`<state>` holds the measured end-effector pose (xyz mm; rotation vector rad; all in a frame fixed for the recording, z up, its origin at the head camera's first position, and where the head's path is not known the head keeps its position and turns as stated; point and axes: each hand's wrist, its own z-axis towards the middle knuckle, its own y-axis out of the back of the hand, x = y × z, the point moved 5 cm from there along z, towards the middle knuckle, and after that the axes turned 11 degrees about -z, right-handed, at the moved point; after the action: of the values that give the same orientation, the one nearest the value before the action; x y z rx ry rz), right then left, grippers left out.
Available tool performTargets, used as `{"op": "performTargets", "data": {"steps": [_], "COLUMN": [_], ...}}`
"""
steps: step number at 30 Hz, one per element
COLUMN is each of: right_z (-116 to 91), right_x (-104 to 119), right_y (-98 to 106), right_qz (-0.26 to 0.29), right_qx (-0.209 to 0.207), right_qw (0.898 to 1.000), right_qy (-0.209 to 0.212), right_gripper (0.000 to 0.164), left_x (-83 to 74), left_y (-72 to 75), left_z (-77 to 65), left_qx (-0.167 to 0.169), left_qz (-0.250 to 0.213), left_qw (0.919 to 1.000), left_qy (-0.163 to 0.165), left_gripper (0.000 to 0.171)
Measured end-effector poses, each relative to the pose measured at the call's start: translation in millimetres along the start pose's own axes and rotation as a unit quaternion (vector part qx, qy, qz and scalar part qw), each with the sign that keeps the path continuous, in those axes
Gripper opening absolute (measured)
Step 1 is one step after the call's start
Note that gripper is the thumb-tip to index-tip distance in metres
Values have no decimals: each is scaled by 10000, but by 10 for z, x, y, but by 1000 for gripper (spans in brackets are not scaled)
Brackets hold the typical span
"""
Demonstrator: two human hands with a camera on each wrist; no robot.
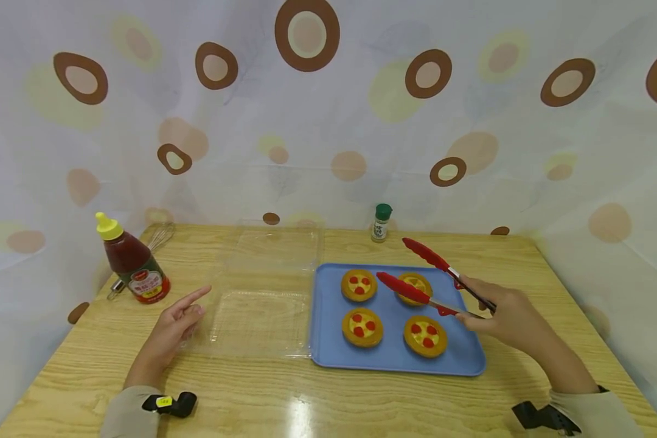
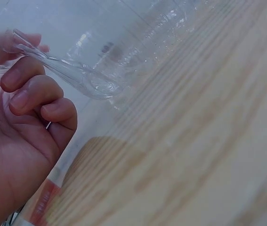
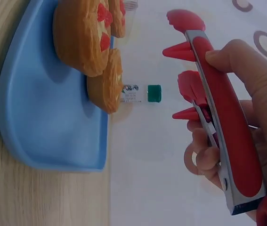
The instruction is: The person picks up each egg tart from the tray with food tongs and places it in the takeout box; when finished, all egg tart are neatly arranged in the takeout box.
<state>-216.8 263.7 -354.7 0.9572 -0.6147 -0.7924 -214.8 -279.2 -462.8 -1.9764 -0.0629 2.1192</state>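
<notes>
My right hand [image 1: 517, 319] grips red-and-silver tongs [image 3: 230, 113], their arms spread apart. One red tip overlaps the far right tart [image 1: 419, 282] in the head view; the other reaches beyond the tray's far edge. Several round tarts with red pieces on top, such as the near left tart [image 1: 362, 327], sit on a blue tray [image 1: 328, 359]. My left hand [image 1: 170, 331] holds the left rim of a clear plastic container [image 1: 263, 319], with the index finger stretched out and the other fingers curled at the rim. The container's lid [image 1: 274, 246] lies folded back behind it.
A sauce bottle [image 1: 137, 267] with a yellow cap stands at the left, with a whisk [image 1: 161, 236] partly hidden behind it. A green-capped shaker [image 1: 381, 223] stands at the table's back edge. A patterned curtain [image 1: 317, 121] encloses the wooden table [image 1: 252, 395].
</notes>
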Motion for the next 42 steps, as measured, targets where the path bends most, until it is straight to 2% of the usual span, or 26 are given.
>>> {"op": "performTargets", "data": {"steps": [7, 13, 17, 30, 42], "right_z": [242, 409, 494, 651, 645], "right_x": [99, 130, 157, 107, 105], "right_y": [-137, -265, -358, -510, -588], "right_qz": [341, 523, 633, 626, 698], "right_qx": [764, 1724, 2107, 2518, 2734], "right_qw": [9953, 9833, 9753, 9651, 9593], "right_qy": [479, 259, 193, 342, 120], "right_gripper": [62, 63, 64, 61, 59], "left_x": [8, 21, 9, -7, -6], "left_y": [16, 6, 20, -15, -12], "left_z": [1, 4, -19, -9, -7], "left_qx": [37, 74, 63, 120, 105], "left_qz": [-31, -78, -91, -168, -166], "left_qw": [10000, 9999, 9999, 9997, 9998], "left_qy": [-37, -51, -24, -96, -46], "left_gripper": [40, 40, 40, 40, 41]}}
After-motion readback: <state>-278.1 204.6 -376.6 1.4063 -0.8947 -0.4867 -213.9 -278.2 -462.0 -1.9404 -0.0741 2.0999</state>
